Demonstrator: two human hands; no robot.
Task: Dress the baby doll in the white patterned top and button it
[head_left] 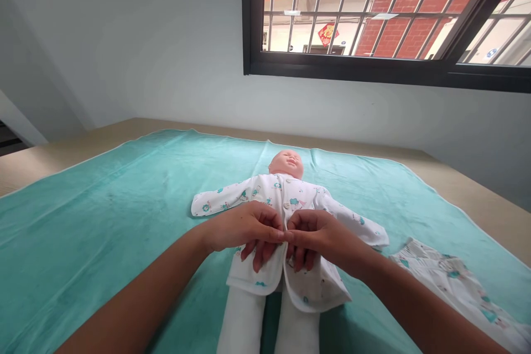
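A baby doll (287, 164) lies on its back on a teal blanket (136, 199), head away from me and arms spread. It wears a white printed jacket (265, 191) with buttons down the front, and white leggings (240, 315). My left hand (257, 232) pinches one front edge of the jacket at mid-chest. From the other side my right hand (315, 235) pinches the opposite edge, thumb tips meeting at the seam. Above my fingers the front is closed; below them the two edges hang apart. Whatever lies between the fingertips is hidden.
White printed pants (452, 276) lie on the blanket at the right. The blanket covers most of a wooden table (468, 182), which stands against a grey wall (166, 38). A barred window (373, 11) is at the upper right.
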